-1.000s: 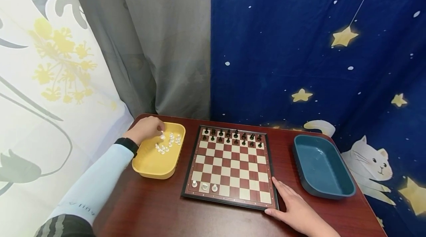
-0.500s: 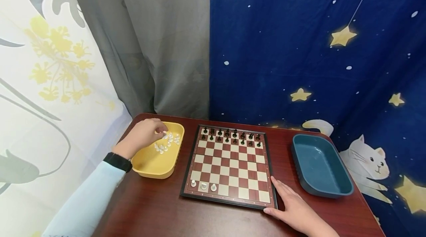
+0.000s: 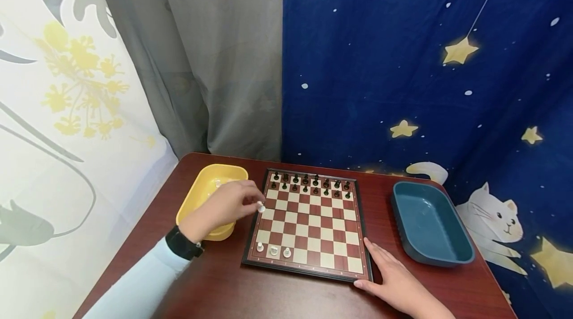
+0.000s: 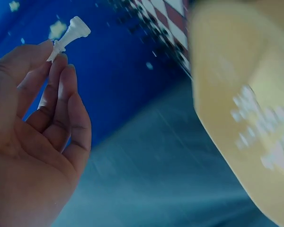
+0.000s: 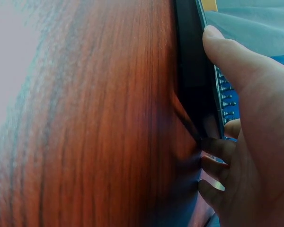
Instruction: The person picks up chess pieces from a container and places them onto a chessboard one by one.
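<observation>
Right hand (image 3: 398,284), nearest the wearer: flat on the table (image 3: 224,294) against the near right corner of the chessboard (image 3: 309,222), fingers straight along its edge and gripping nothing. The right wrist view confirms what the head view cannot — the thumb (image 5: 236,61) lies pressed on the board's dark rim.

Just left of those fingers, three white pieces (image 3: 273,249) stand on the near row.

Left hand (image 3: 224,207): half a second ago it was down in the yellow tray (image 3: 203,194); it has since crossed to the board's left edge, carrying a white chess piece (image 3: 260,206) — so one piece is out of the tray and over the board, not yet set on a square. The left wrist view shows the hold: the piece (image 4: 68,38) pinched at its base between thumb and fingertips, remaining fingers loosely curled. That view also shows white pieces left in the tray, blurred.

Beyond the left fingertips, black pieces (image 3: 311,184) fill the far two rows. Right of the board, a blue tray (image 3: 429,224)
</observation>
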Motion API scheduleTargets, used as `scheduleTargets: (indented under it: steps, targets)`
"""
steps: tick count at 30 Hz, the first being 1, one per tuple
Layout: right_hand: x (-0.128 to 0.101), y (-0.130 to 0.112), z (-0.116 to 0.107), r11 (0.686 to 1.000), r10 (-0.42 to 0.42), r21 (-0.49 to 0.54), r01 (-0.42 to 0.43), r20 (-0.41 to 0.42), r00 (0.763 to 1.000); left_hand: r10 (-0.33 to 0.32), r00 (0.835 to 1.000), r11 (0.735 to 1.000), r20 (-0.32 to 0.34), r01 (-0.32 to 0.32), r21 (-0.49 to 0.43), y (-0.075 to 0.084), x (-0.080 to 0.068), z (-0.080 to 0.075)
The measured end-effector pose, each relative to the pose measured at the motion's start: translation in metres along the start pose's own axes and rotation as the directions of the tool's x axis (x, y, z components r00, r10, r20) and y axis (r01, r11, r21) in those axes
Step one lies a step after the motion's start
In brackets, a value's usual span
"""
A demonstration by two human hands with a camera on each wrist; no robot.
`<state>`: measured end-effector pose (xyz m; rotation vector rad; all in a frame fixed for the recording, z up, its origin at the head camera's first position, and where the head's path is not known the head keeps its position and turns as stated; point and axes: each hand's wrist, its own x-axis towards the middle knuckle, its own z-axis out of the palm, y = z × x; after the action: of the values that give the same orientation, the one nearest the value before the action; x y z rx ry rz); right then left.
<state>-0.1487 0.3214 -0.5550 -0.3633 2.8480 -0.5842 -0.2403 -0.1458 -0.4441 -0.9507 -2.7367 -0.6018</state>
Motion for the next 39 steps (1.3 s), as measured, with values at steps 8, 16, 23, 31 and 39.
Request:
scheduleTargets:
  steps: [8,16,23,31,39]
  targets:
    - [-0.001,0.001,0.001,1.000,-0.011,0.014,0.011,-0.006,1.000,0.102,0.993,0.995,0.060,-0.102,-0.001,0.045,0.009,0.025]
    - [-0.002,0.003,0.002,1.000,-0.026,0.007,0.026,-0.018,0.999,0.195,0.968,0.981,0.155,-0.196,-0.009,0.074,0.013,0.057]
    - [-0.001,0.001,0.001,1.000,-0.026,0.011,0.026,-0.016,1.000,0.278,0.933,0.956,0.230,-0.291,0.024,0.083,0.012,0.085]
    - [0.000,0.000,-0.001,1.000,-0.028,0.009,0.028,-0.022,0.999,0.255,0.930,0.959,0.264,-0.278,0.054,0.084,0.012,0.092]
    - [-0.002,0.002,0.000,0.999,-0.037,0.014,0.038,-0.033,0.999,0.249,0.930,0.958,0.270,-0.278,0.074,0.081,0.014,0.097]
